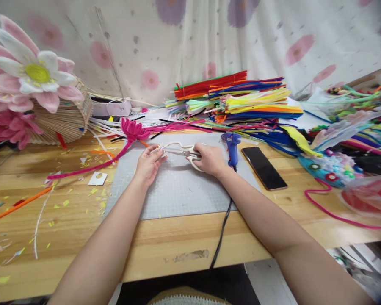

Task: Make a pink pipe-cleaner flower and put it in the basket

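While the left hand (pixel 149 163) pinches a small white tufted piece (pixel 160 148) between thumb and fingertips, the right hand (pixel 209 159) is closed around the handles of cream-handled metal scissors (pixel 179 151), whose blades point left and reach the piece. Whether they touch it is too small to tell. Both hands sit over the far part of a grey gridded cutting mat (pixel 178 195) on the wooden table (pixel 70 212). Just right of the right hand stands a blue glue gun (pixel 231 146), then a black phone (pixel 263 167). A magenta pipe-cleaner flower (pixel 131 129) lies far left of the mat, with stacked coloured pipe cleaners (pixel 241 99) beyond.
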Demonstrator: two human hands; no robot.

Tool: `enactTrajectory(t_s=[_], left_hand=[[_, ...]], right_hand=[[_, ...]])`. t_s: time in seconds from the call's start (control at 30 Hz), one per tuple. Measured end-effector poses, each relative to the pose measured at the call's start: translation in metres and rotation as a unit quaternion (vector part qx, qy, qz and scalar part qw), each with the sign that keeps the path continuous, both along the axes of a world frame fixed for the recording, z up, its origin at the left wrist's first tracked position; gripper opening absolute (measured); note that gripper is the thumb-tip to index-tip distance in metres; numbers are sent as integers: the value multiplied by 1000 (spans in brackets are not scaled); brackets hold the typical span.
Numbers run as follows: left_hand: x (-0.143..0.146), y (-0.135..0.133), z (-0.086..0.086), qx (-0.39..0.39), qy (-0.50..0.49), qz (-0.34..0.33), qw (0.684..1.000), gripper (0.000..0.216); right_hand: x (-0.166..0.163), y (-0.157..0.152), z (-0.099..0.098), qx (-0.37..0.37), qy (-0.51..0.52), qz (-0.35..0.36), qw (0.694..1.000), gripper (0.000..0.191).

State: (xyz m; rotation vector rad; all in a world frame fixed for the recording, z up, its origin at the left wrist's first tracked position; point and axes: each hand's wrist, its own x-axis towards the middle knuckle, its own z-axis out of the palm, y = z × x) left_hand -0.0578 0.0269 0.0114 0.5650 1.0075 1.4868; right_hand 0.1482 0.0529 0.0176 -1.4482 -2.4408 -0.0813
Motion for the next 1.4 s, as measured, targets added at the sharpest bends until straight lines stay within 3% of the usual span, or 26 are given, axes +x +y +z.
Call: enactTrajectory(t_s=[0.53,1.4], left_hand=[[7,-2,-2,39,49,12,998,35],[5,-1,-5,37,57,8,998,36]], right_hand=[[1,2,0,-7,-33,-22,999,23],[4,5,-2,-5,-37,-20,999,17]])
